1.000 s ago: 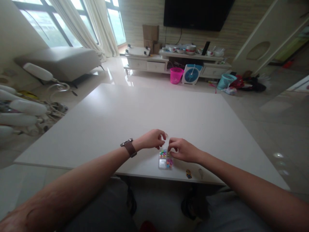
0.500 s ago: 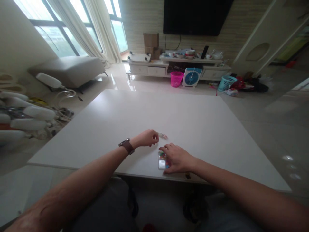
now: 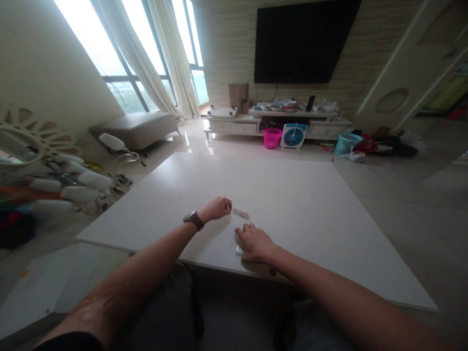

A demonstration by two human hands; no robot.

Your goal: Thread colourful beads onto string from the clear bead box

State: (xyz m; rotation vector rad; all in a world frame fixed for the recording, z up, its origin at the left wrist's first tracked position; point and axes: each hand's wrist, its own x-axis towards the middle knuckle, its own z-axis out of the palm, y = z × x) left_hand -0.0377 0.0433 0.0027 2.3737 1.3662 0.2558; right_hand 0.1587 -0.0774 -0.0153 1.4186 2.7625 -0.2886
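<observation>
My left hand [image 3: 218, 208], with a wristwatch [image 3: 193, 220] on its wrist, is just left of a short row of small round see-through pieces [image 3: 241, 213] on the table. Its thumb and forefinger are pinched; whatever they hold, if anything, is too small to make out. My right hand [image 3: 256, 243] lies over a small flat clear box [image 3: 239, 250] close to the table's near edge, thumb at the near side and fingers toward the far side. Most of the box is hidden under the palm.
The white table [image 3: 292, 195] spreads out before me. On the left stand several white lamp shades [image 3: 86, 187] and a grey bench [image 3: 135, 129]. Beyond are a pink basket [image 3: 271, 139], a blue fan [image 3: 293, 136], a turquoise basket [image 3: 347, 144] and a TV cabinet [image 3: 244, 128].
My view has tilted up a little. The left hand has drawn slightly away from the row of round pieces. The right hand now covers more of the box, hiding its coloured contents.
</observation>
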